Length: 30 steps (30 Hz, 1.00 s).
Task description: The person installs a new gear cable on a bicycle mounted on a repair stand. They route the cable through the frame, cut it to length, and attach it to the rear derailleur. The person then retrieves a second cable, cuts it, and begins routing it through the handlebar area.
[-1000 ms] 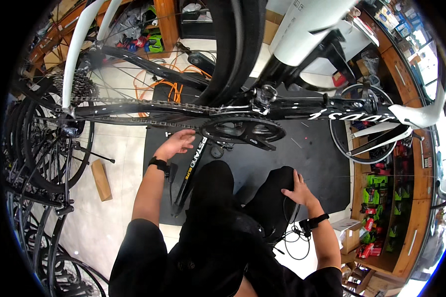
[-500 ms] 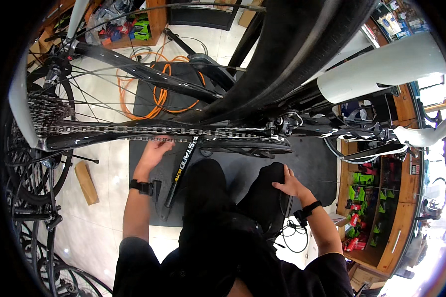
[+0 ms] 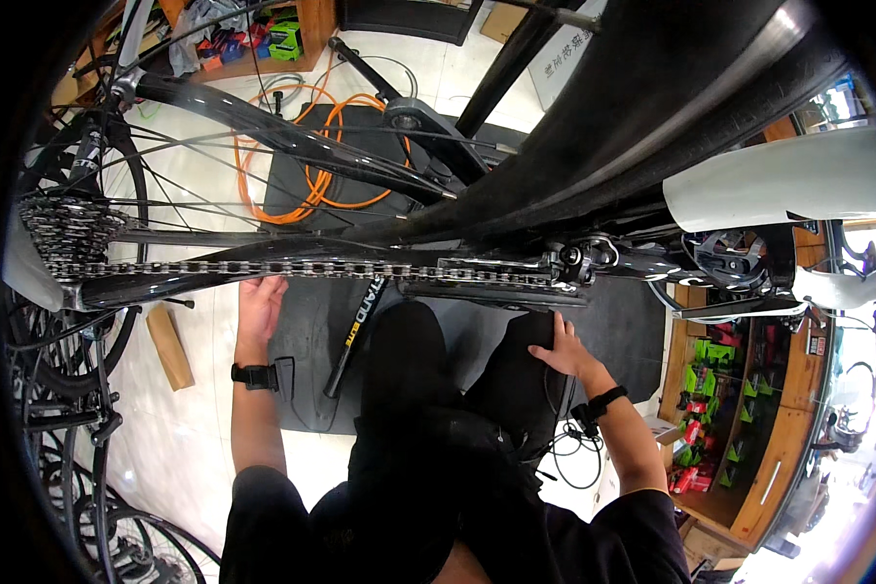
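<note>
A bicycle fills the upper view, seen from above. Its chain (image 3: 360, 270) runs from the cassette (image 3: 73, 234) at left to the front derailleur (image 3: 576, 259). Just below the glossy black chainstay (image 3: 180, 283), my left hand (image 3: 260, 307) is raised with its fingers curled together. The chainstay covers the fingertips, so what they hold, if anything, is hidden. My right hand (image 3: 563, 351) rests on my right knee, fingers apart and holding nothing. Between my left hand and my legs slants a black stand leg (image 3: 345, 352). The rear tyre (image 3: 555, 136) stretches toward the upper right.
A dark mat (image 3: 623, 341) lies under the stand. Beyond the bicycle is a coiled orange hose (image 3: 313, 200). A wooden block (image 3: 170, 347) lies on the floor at left, beside other bicycles (image 3: 78, 438). Wooden shelves (image 3: 774, 477) with green and red packages stand at right.
My left hand has moved left along the chainstay, and its fingertips now go behind it. The view has shifted slightly. My right hand stays on my knee.
</note>
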Each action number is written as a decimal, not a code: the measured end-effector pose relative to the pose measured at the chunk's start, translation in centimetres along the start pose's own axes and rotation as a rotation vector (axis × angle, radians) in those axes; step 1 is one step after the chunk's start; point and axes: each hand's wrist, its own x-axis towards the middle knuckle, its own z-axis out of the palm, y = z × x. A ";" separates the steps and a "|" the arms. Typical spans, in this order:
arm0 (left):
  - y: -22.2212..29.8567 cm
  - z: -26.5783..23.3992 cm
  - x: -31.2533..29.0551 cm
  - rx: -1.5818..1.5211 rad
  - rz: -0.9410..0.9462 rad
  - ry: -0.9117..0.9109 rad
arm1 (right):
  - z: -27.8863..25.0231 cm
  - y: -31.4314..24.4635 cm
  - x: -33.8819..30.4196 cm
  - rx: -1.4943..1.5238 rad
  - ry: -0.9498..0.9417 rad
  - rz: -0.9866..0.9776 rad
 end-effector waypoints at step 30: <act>-5.5 11.5 2.5 -0.516 -0.319 -0.554 | -6.4 -7.6 -10.1 -0.286 -0.086 -0.360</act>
